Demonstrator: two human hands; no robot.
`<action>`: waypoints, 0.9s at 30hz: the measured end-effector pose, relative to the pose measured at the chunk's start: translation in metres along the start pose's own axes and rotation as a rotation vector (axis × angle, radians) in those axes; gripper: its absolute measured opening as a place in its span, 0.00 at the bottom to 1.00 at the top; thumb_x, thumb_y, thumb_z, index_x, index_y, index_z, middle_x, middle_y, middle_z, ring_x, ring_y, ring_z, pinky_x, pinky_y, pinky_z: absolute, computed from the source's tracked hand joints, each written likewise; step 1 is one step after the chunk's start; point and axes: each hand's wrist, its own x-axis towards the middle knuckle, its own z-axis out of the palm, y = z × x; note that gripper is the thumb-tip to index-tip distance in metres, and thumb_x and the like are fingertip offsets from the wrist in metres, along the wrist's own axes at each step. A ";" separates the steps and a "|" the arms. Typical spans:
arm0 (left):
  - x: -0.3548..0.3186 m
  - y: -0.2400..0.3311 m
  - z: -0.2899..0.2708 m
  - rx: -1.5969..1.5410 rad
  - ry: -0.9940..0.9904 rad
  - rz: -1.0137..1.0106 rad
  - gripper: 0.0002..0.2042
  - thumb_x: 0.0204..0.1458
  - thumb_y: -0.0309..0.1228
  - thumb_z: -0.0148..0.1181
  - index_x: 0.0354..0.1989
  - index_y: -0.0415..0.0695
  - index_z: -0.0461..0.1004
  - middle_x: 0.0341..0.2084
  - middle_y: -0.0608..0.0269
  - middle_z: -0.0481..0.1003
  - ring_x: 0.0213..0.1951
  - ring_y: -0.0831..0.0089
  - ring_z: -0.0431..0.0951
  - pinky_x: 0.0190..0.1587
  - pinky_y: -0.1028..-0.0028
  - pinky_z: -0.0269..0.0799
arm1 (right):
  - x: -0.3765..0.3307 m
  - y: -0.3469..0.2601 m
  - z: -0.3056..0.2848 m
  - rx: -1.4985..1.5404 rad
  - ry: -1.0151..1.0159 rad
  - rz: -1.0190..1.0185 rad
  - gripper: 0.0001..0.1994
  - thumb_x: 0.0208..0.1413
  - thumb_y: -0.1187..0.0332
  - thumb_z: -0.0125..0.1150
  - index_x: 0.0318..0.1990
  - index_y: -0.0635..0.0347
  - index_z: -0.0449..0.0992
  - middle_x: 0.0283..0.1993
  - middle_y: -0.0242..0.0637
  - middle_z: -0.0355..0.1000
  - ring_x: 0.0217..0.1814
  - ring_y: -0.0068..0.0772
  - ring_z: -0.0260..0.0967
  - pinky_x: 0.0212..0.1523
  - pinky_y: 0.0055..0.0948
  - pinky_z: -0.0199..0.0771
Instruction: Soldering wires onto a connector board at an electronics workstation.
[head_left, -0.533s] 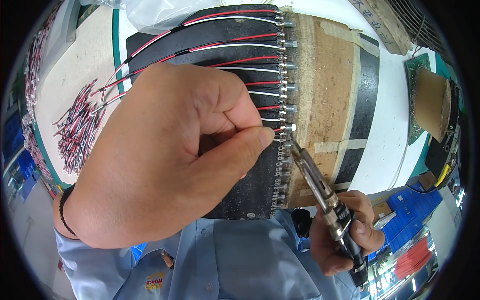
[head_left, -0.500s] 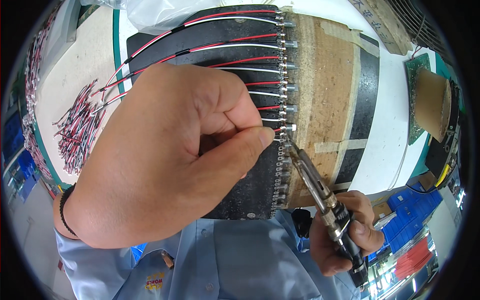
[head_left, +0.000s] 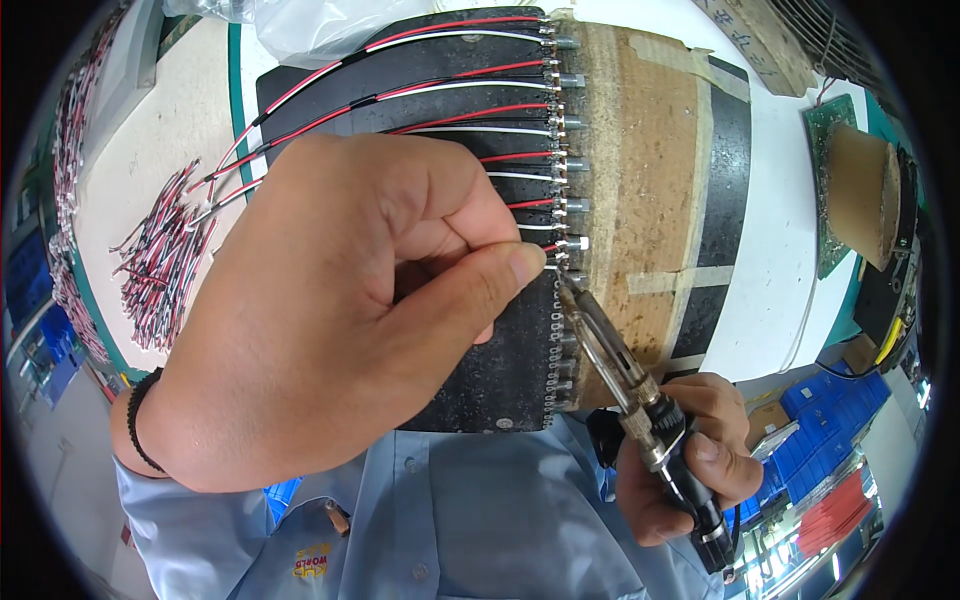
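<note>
My left hand (head_left: 350, 310) is closed in a pinch at the edge of a black board (head_left: 480, 395). Just past its fingertips pokes the end of a white wire (head_left: 552, 267); the rest of that wire is hidden behind the hand. My right hand (head_left: 728, 470) grips the black handle of a soldering iron (head_left: 628, 395) with a thin metal tube alongside its shaft. The iron's tip is at the row of small metal terminals (head_left: 557, 340), close beside the white wire's end. Farther up the row, red and white wires (head_left: 470, 65) run to grey connectors (head_left: 572, 81).
A wooden strip (head_left: 640, 150) with masking tape lies right of the terminals. At left is a heap of short red, black and white wires (head_left: 165, 270). A cardboard roll (head_left: 865, 195) stands at right, a clear plastic bag (head_left: 320, 30) at the back. Blue bins (head_left: 820, 420) are lower right.
The board appears slightly higher in the picture. The iron's tip has shifted a little nearer along the terminal row, and my left fingertips have moved slightly left.
</note>
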 end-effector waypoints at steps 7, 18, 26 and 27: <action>0.000 -0.005 0.001 0.011 0.008 0.049 0.04 0.56 0.23 0.62 0.30 0.36 0.75 0.18 0.64 0.75 0.19 0.85 0.72 0.20 0.85 0.66 | 0.000 0.000 0.001 -0.013 0.000 -0.004 0.25 0.57 0.47 0.56 0.47 0.63 0.68 0.18 0.38 0.63 0.18 0.37 0.65 0.20 0.36 0.59; 0.000 -0.003 0.001 0.014 0.014 0.026 0.04 0.55 0.21 0.62 0.30 0.35 0.75 0.19 0.63 0.76 0.19 0.85 0.73 0.21 0.85 0.67 | 0.001 -0.002 -0.002 -0.033 -0.016 0.008 0.25 0.57 0.47 0.57 0.47 0.63 0.68 0.18 0.39 0.65 0.18 0.38 0.65 0.19 0.35 0.59; -0.001 -0.005 0.000 0.017 -0.002 0.037 0.04 0.54 0.20 0.62 0.29 0.35 0.74 0.19 0.62 0.76 0.19 0.85 0.73 0.21 0.85 0.67 | 0.000 -0.002 -0.002 -0.051 0.010 0.022 0.26 0.57 0.46 0.55 0.49 0.61 0.68 0.18 0.43 0.66 0.16 0.35 0.61 0.19 0.33 0.56; 0.000 -0.005 -0.001 0.015 0.000 0.017 0.04 0.54 0.20 0.62 0.29 0.35 0.74 0.19 0.62 0.76 0.19 0.85 0.73 0.21 0.85 0.67 | 0.001 -0.002 -0.002 -0.045 -0.009 0.042 0.26 0.58 0.46 0.55 0.49 0.61 0.67 0.18 0.43 0.66 0.17 0.35 0.62 0.19 0.33 0.57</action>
